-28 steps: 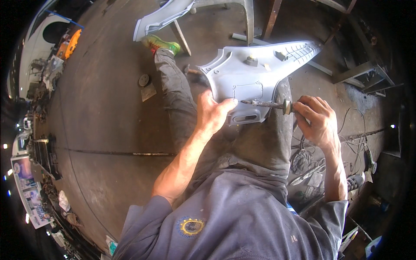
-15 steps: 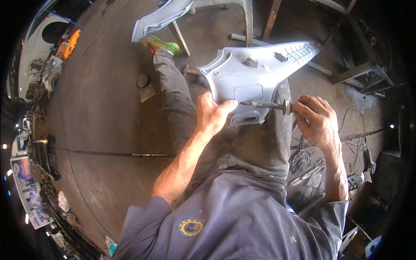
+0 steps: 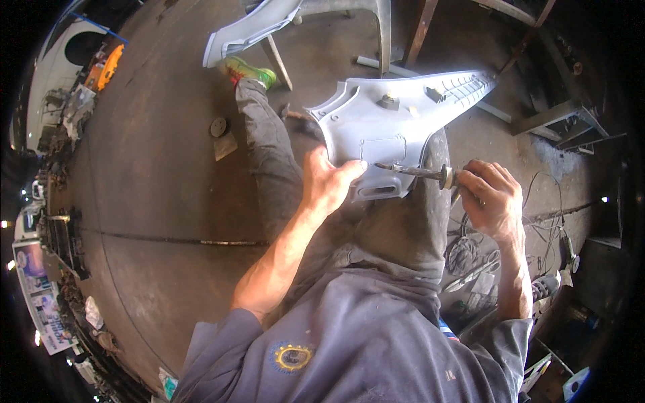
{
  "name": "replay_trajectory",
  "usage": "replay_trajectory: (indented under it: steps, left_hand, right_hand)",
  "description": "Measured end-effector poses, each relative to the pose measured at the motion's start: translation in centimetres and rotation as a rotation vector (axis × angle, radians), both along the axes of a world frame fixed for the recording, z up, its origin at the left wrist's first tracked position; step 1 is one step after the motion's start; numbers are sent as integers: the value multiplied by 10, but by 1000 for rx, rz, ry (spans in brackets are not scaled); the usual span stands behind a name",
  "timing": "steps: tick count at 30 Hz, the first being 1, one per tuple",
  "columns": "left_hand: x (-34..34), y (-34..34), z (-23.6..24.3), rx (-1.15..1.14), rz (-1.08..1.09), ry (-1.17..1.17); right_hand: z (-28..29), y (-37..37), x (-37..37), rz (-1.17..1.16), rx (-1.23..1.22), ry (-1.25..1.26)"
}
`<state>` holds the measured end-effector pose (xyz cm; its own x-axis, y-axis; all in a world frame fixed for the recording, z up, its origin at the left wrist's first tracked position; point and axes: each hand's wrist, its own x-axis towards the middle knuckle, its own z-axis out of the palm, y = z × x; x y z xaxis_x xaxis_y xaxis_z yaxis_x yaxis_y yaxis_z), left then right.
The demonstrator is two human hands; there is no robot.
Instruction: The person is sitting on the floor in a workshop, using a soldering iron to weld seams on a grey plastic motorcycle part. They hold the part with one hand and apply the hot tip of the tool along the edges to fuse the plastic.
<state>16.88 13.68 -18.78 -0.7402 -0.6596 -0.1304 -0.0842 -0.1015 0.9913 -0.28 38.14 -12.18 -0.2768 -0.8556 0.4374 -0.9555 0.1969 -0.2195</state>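
Note:
A long light-grey plastic panel [image 3: 383,124] lies across my lap, its ribbed narrow end pointing to the far right. My left hand [image 3: 326,181] grips its near left edge, thumb on the face and fingers hidden underneath. In my right hand [image 3: 492,198] is a soldering iron [image 3: 423,172] with a round collar, its handle mostly covered by my closed fingers. The iron's tip points left over the panel, close to my left thumb. Whether the tip touches the plastic I cannot tell. Just beyond it, a rough rectangular seam [image 3: 384,148] marks the panel's surface.
Another grey panel [image 3: 248,33] rests against a plastic chair [image 3: 383,40] ahead. Metal frames [image 3: 554,117] stand at the far right. Cables [image 3: 547,208], a pair of scissors [image 3: 474,272] and tools lie on the floor at right. Clutter lines the left side.
My right hand and the soldering iron have shifted slightly down and to the right, the tip drawing a little back from near my left thumb. The left hand keeps its grip.

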Motion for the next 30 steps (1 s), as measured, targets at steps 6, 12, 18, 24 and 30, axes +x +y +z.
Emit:
replay_trajectory:
  steps: [6,12,18,24,30]
  left_hand:
    - [-1,0,-3,-27,9,-6]
    - [-3,2,-3,12,33,18]
    - [-2,3,1,-34,33,-10]
    - [-3,2,-6,-26,35,7]
    - [-3,0,-6,-73,19,-30]
  right_hand:
    - [1,0,-1,4,20,15]
    - [2,-2,2,-7,41,35]
    - [3,-2,5,-32,75,67]
    - [5,-1,6,-27,82,91]
    - [7,-1,6,-22,94,86]
